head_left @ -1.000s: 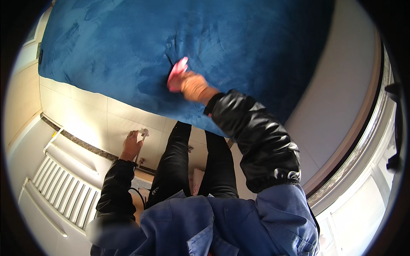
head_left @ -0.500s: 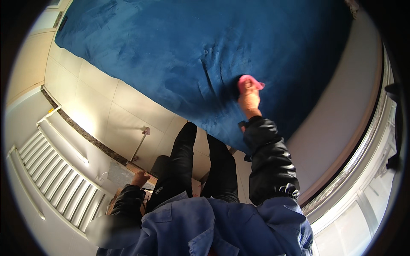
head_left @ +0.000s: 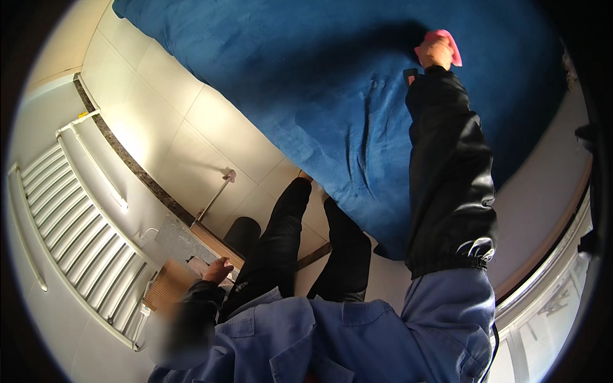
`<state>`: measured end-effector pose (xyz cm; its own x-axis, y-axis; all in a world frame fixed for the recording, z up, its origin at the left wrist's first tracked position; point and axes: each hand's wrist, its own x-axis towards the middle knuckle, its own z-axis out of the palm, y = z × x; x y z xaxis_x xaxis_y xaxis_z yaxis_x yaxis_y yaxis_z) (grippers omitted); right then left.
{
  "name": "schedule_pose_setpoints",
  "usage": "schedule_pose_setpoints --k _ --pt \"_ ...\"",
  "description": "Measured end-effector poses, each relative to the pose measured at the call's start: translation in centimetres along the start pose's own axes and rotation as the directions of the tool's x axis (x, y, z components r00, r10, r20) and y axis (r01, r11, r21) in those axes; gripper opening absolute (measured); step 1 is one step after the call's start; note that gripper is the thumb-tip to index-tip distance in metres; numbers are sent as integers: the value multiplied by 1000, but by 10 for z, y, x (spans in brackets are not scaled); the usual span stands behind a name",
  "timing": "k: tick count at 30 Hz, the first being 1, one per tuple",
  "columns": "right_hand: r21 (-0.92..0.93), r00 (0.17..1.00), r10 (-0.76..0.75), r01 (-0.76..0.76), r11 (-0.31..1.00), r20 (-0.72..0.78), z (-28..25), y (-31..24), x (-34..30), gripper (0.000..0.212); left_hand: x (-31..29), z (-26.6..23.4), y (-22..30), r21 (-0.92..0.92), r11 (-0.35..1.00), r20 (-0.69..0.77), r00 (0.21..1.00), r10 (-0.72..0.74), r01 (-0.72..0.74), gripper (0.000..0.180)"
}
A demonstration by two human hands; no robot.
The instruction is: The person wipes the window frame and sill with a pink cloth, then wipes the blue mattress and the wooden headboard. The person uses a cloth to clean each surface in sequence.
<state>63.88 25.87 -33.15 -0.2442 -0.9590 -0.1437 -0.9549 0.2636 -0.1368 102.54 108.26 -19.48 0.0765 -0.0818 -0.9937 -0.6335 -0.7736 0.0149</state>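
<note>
A wide blue fabric sheet (head_left: 281, 102) lies over the bed-like surface before me, with creases in its near right part. My right hand (head_left: 437, 52) reaches far out across it, closed round a pink cloth (head_left: 456, 48); whether the pink piece is folded or padded I cannot make out. The cloth is at the sheet's surface, beside a dark shadow. Low on the left, next to my thigh, my left hand (head_left: 218, 270) hangs with its fingers curled in and nothing visible in them. It is close to a brown wooden edge (head_left: 220, 246).
A white ladder-shaped radiator (head_left: 83, 236) runs along the left wall. A thin rod with a pink end (head_left: 217, 195) stands on the pale tiled floor (head_left: 172, 115). By the radiator is a ribbed brown panel (head_left: 169, 285). A window frame (head_left: 543, 274) borders the right side.
My right hand has moved farther away and to the right over the sheet with the pink cloth. The view has shifted, and the creases lie differently. My left hand stays low.
</note>
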Motion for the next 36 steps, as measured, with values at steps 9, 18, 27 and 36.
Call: schedule_pose_setpoints --k 9,18,27,36 --pt "936 -550 -764 286 208 338 15 -157 -473 43 -1 -15 16 -109 994 -88 996 5 -14 56" --pt "86 825 -541 558 825 -162 3 -94 -209 36 10 -1 39 -128 989 -51 997 63 -70 51" --pt "810 -213 -808 376 451 549 1 -127 -399 41 4 -12 55 -126 988 -81 994 76 -86 54" --pt "840 424 -786 99 533 449 41 -192 -254 50 14 31 42 -169 982 -68 995 76 -86 48"
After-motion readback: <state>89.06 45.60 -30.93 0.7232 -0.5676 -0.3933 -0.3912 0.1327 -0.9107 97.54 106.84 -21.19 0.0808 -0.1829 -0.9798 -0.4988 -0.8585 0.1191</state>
